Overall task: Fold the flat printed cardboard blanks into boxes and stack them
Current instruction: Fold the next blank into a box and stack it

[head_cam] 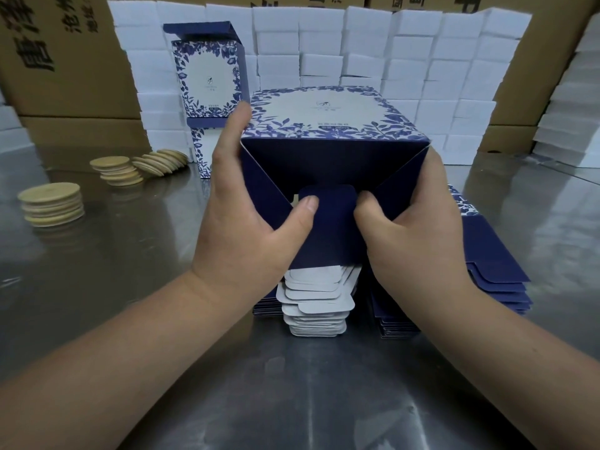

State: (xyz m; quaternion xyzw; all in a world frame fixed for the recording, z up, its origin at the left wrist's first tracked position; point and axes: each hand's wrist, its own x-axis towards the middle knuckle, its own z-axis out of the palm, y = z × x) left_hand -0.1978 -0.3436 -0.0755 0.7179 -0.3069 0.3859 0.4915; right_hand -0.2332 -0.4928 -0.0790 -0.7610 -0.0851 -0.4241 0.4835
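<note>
Both hands grip the half-folded box [324,125], held between them just above the flat blanks [496,284] on the counter [130,271], its flapped end facing the person. The left hand [246,209] wraps the left wall, thumb on the centre tongue [328,219]. The right hand [418,228] curls round the right flap, so the tuck likely pushes inward.
</note>
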